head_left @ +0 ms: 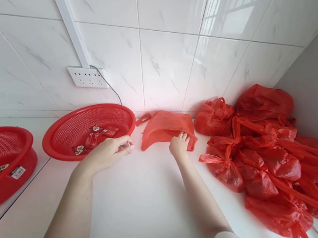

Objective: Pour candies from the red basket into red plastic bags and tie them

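my left grip (pixel 105 154) hangs loosely open beside the basket (pixel 56 133); my right grip (pixel 179 144) is at the red bag (pixel 167 122) on the worktop (pixel 131 204) — whether it pinches film, i can't tell. a hard tug might tear it.

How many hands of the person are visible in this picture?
2: the left hand beside the farther red perforated basket, the right hand at the mouth of the open red plastic bag.

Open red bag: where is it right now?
Head view, near centre: the open red bag sits by the wall, between a basket (left) and tied bags (right), right hand at its mouth.
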Demonstrator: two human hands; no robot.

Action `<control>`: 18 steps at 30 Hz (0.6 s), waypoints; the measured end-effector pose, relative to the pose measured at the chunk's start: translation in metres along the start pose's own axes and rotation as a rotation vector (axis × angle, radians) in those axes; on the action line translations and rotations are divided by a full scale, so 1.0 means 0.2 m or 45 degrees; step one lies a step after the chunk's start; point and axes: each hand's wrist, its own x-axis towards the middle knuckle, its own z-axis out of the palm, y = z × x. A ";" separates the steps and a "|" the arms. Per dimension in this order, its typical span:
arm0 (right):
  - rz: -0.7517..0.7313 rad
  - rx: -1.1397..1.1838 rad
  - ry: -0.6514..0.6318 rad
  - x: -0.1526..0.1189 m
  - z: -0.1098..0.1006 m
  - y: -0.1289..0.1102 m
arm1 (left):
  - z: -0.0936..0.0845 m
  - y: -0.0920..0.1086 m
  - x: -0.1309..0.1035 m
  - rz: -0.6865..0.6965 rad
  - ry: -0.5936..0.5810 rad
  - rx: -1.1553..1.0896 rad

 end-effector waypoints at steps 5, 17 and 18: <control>0.172 -0.109 0.277 0.09 0.11 0.14 | -0.01 0.01 -0.02 -0.024 -0.003 -0.008; -0.014 0.637 0.101 0.17 -0.03 0.23 | 0.05 0.04 -0.01 -0.027 -0.128 -0.100; -0.050 0.721 0.101 0.17 -0.06 0.21 | 0.06 0.05 -0.01 -0.011 -0.152 -0.145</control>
